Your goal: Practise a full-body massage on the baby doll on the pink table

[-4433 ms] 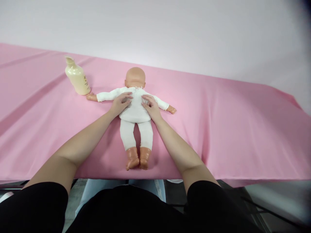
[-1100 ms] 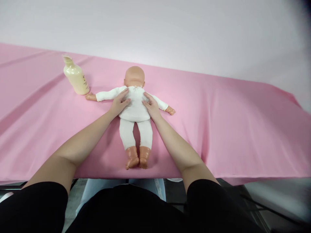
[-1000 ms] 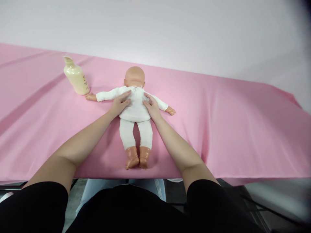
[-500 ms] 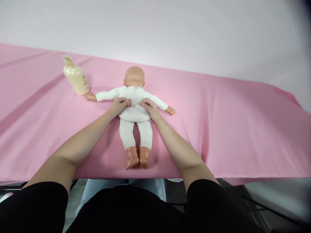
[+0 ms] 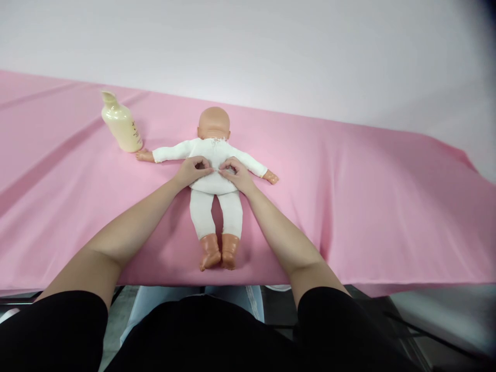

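Note:
A baby doll (image 5: 215, 151) in a white top and white leggings lies on the pink cloth (image 5: 349, 196), head away from me, arms spread, bare feet near the front edge. My left hand (image 5: 190, 173) and my right hand (image 5: 237, 175) sit side by side on the doll's middle. The fingers of both hands are curled in, with thumb and fingertips pinched on the white top. The two hands nearly touch at the doll's midline. Whether the doll lies face up or face down I cannot tell.
A cream lotion bottle (image 5: 121, 124) stands at the back left, just beyond the doll's outstretched hand. The pink cloth covers the whole table and hangs over the front edge. A plain white wall is behind.
Both hands have slid from the doll's chest down to its middle, and the flat, spread fingers have curled in and pinched together. The doll and bottle have stayed put.

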`<state>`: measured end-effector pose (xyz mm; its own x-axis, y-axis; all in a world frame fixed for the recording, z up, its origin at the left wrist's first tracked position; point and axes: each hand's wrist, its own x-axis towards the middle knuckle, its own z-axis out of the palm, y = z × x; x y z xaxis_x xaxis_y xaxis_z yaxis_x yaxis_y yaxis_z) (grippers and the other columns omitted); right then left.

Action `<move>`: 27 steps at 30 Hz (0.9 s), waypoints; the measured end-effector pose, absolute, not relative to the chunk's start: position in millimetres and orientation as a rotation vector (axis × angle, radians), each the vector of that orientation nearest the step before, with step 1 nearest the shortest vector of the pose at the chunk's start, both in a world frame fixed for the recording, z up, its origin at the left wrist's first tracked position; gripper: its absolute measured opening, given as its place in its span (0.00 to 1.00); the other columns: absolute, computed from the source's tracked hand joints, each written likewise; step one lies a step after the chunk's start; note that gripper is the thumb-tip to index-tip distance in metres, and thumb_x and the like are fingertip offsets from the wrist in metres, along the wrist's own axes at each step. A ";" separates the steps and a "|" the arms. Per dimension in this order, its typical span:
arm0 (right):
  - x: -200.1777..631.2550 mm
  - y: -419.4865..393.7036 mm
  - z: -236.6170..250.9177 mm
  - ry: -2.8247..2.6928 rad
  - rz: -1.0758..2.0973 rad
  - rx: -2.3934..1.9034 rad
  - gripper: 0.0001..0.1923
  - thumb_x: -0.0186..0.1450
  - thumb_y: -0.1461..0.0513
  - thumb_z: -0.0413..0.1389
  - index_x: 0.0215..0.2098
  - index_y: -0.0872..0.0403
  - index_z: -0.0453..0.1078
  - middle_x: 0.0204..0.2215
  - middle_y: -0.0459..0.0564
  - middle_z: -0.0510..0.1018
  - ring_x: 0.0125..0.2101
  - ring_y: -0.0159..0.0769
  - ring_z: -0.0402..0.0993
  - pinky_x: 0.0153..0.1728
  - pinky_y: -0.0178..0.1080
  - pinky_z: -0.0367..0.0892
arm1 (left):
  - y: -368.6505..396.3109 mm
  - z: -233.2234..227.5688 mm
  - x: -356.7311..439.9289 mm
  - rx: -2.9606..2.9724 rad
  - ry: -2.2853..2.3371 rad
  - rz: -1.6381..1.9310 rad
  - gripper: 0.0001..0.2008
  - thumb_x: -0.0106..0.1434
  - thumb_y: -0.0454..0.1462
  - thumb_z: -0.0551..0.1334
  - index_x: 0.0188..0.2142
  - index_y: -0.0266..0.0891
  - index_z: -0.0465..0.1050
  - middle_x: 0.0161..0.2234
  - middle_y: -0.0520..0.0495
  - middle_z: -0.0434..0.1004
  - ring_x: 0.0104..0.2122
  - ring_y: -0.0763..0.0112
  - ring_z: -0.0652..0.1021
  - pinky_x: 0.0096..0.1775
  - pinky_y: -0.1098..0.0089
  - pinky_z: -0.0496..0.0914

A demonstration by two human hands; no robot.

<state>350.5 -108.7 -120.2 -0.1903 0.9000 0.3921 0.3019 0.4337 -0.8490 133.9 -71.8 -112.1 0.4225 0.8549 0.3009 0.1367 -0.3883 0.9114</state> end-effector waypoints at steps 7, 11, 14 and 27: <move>350.3 -108.7 -120.6 -1.621 0.780 -1.132 0.16 0.63 0.47 0.62 0.38 0.49 0.74 0.33 0.46 0.74 0.35 0.37 0.68 0.44 0.44 0.66 | -70.1 -114.4 133.8 1.788 0.879 1.018 0.16 0.54 0.47 0.71 0.25 0.39 0.70 0.24 0.53 0.69 0.24 0.75 0.63 0.29 0.69 0.56; 349.8 -108.8 -120.4 -1.562 0.790 -1.184 0.20 0.62 0.45 0.63 0.44 0.48 0.75 0.31 0.44 0.73 0.31 0.35 0.66 0.40 0.42 0.66 | -68.0 -116.8 133.8 1.785 0.873 1.041 0.15 0.54 0.46 0.70 0.26 0.39 0.70 0.25 0.53 0.70 0.24 0.75 0.63 0.29 0.69 0.57; 349.5 -108.4 -120.0 -1.564 0.792 -1.198 0.19 0.62 0.45 0.62 0.40 0.49 0.77 0.33 0.47 0.77 0.35 0.38 0.70 0.42 0.43 0.68 | -68.5 -116.8 133.8 1.801 0.883 1.046 0.15 0.55 0.46 0.70 0.26 0.39 0.71 0.25 0.53 0.71 0.24 0.75 0.63 0.29 0.69 0.57; 352.6 -102.2 -127.9 -1.471 0.834 -1.182 0.23 0.60 0.44 0.63 0.45 0.48 0.75 0.30 0.45 0.77 0.32 0.36 0.71 0.40 0.43 0.71 | -64.7 -116.3 135.3 1.785 0.996 1.108 0.08 0.55 0.40 0.70 0.33 0.40 0.77 0.30 0.51 0.78 0.24 0.75 0.65 0.30 0.69 0.61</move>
<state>352.6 -102.2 -127.9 0.0111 0.9577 0.2876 0.2451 0.2762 -0.9293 135.3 -64.7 -116.3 0.3082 0.9014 0.3040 0.2065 -0.3754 0.9036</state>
